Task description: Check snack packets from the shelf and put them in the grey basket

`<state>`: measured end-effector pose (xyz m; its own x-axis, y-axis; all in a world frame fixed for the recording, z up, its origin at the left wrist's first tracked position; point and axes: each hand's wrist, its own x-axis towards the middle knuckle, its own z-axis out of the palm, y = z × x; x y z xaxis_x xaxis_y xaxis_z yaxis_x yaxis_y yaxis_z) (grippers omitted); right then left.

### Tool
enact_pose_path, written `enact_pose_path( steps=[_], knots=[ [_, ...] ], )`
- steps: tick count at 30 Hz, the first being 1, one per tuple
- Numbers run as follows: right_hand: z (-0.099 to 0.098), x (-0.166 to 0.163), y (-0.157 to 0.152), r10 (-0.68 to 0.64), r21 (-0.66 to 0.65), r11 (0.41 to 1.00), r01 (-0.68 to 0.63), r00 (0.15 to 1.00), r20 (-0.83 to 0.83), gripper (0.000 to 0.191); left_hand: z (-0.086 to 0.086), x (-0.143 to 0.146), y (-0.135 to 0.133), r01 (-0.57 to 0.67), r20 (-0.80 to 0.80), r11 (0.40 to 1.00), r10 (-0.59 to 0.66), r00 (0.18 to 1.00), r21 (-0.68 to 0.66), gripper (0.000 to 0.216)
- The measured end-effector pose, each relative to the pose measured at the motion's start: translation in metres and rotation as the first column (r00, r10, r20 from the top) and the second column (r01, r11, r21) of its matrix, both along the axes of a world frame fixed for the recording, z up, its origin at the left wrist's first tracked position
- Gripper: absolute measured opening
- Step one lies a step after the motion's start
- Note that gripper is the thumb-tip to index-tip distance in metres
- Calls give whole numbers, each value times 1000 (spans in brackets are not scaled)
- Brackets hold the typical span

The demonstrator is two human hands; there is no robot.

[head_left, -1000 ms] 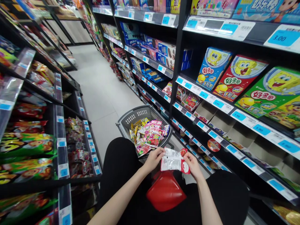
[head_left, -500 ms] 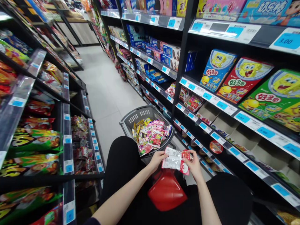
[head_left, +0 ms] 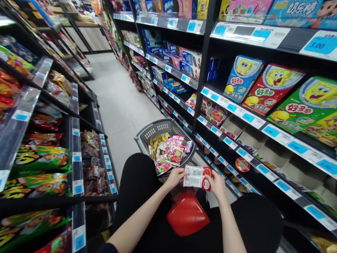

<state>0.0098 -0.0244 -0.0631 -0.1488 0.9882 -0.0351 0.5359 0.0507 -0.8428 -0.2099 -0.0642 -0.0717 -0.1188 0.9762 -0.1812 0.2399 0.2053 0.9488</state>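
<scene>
Between my two hands is a small red and white candy packet, its pale printed back facing up. My left hand pinches its left edge, and my right hand grips its right end. Just beyond them, a grey shopping basket stands on the floor, holding a heap of candy packets, mostly pink and white with some yellow ones at the left. Below my hands a glossy red object shows between my black-clad legs; its kind is unclear.
Shelving on the right carries snack boxes, including a blue box, a red box and a green box. On the left, slanted shelves hold bagged snacks. The pale floor aisle runs ahead between them.
The packet has tilted slightly and lies straighter between my hands, which keep their hold on it. The basket and its contents look the same.
</scene>
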Motion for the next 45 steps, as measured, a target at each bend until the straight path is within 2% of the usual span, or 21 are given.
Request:
enact_pose_path(
  steps=[3,5,7,9,11,13,16,19,21,23,26,28,31,33,35,37,39,41,45],
  knots=[
    [-2,6,1,13,58,998,-21,990,144,17,3,3,-3,70,-268,990,-34,963,125,34],
    [-3,8,1,4,64,998,-17,981,195,17,3,5,-5,76,-325,991,-37,945,107,36],
    [-2,8,0,-25,69,998,10,975,222,18,0,5,-6,67,-247,998,-61,967,18,37],
    [-1,7,0,-45,55,998,35,980,192,19,-4,5,-7,62,-66,995,-67,996,-74,36],
    [0,7,1,-31,-6,999,32,995,91,21,-7,5,-7,52,133,990,-35,991,-129,33],
    [1,7,2,-24,-112,994,12,994,-105,24,-7,4,-5,39,285,989,4,958,-143,30],
    [0,9,5,-108,-257,966,-10,891,-440,25,-3,2,-3,9,455,993,44,890,-114,33],
    [0,10,6,-172,-322,945,-48,768,-617,28,1,1,-2,-57,538,994,97,838,-91,34],
    [1,10,6,-189,-348,935,-72,730,-657,27,1,2,-1,-98,508,988,145,849,-119,38],
    [2,9,5,-198,-358,932,-58,745,-637,28,1,3,-1,-131,431,981,181,884,-144,36],
    [6,4,3,-185,-323,946,2,823,-537,28,1,4,-2,-164,343,976,204,917,-142,34],
    [7,1,3,-176,-301,953,20,849,-498,30,3,5,-2,-174,365,974,217,906,-147,49],
    [5,-2,2,-195,-302,953,30,823,-534,34,3,5,-1,-149,464,975,211,860,-167,71],
    [3,-1,3,-218,-322,946,27,788,-575,37,1,4,-1,-97,497,977,182,849,-192,65],
    [1,0,3,-226,-351,936,1,767,-601,40,-2,3,-1,-58,501,971,171,848,-232,50],
    [2,1,3,-195,-352,936,-31,785,-588,41,-4,3,-2,-68,482,961,196,854,-269,39],
    [3,1,2,-142,-300,954,-24,843,-519,37,-5,3,-2,-103,454,952,230,861,-288,35],
    [5,2,0,-122,-218,975,36,912,-392,35,-6,4,-2,-137,427,949,253,868,-285,32],
    [4,4,-4,-182,-106,980,166,968,-174,36,-4,5,-1,-176,388,949,271,881,-263,28]
  ],
)
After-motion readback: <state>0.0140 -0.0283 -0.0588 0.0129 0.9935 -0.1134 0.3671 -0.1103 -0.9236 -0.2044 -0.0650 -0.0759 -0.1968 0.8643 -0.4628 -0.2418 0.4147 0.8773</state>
